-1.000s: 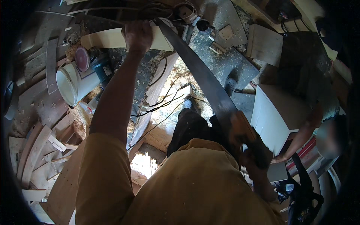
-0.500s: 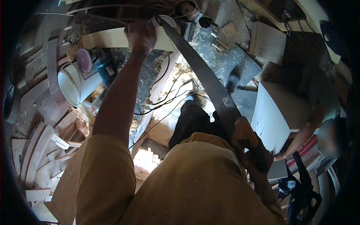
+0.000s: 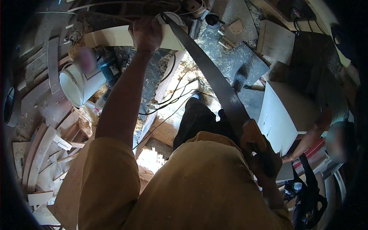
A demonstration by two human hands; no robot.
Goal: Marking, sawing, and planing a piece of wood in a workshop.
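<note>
A pale, slightly curved wooden board (image 3: pixel 109 37) lies across the top of the view. My left hand (image 3: pixel 146 35) is closed over it near its right part, the arm stretched forward. A long handsaw (image 3: pixel 211 71) runs diagonally from the lower right, its narrow tip beyond the board and its blade against the board's right end. My right hand (image 3: pixel 266 163) is wrapped round the saw's brown and black handle, low on the right beside my body. Whether the teeth sit in a cut cannot be seen.
A white bucket (image 3: pixel 73 90) lies tilted at left, beside a teal power tool (image 3: pixel 110 73). Dark cables (image 3: pixel 172 100) cross the sawdust near my feet. Curved wood offcuts (image 3: pixel 40 157) fill the lower left. At right, another person's arm (image 3: pixel 303 147) reaches toward a white panel (image 3: pixel 278 119).
The whole view has shifted slightly. Both hands, the board and the saw keep nearly the same arrangement, with the saw handle a little farther right in view.
</note>
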